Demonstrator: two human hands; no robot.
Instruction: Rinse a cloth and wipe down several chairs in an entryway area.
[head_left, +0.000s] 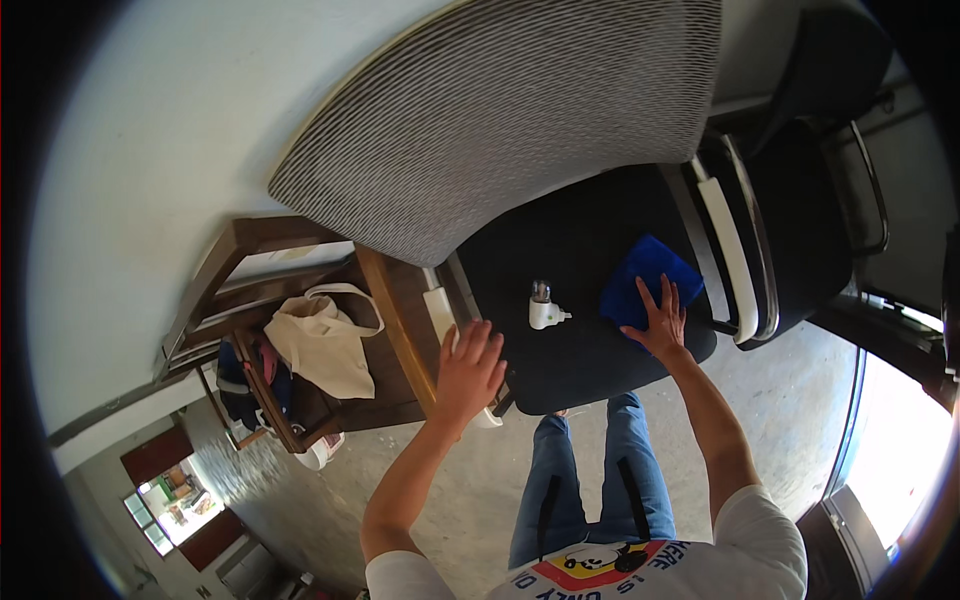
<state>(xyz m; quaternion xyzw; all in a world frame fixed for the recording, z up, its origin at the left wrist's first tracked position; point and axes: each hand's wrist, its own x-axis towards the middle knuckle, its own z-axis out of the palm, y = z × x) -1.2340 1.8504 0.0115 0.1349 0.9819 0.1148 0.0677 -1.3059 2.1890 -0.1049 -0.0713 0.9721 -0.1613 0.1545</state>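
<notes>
A folded blue cloth (643, 259) lies on the right part of a black chair seat (540, 375). My right hand (664, 319) rests on the cloth with its fingers spread, pressing from above and gripping nothing. To the left of the cloth, a small white plug-in device (545, 311) with a clear, rounded top lies on the seat, its plug prongs turned to the right. My left hand (471, 369) is held over the chair's left white armrest (437, 307). Its fingers are slightly apart and it holds nothing; whether it touches the armrest I cannot tell.
The chair's mesh backrest (517, 112) rises behind the seat. On the left, a wooden bench (394, 322) carries a beige cloth bag (330, 345). Another black chair (802, 240) stands close on the right, past the right white armrest (727, 255). Concrete floor (780, 405) lies below.
</notes>
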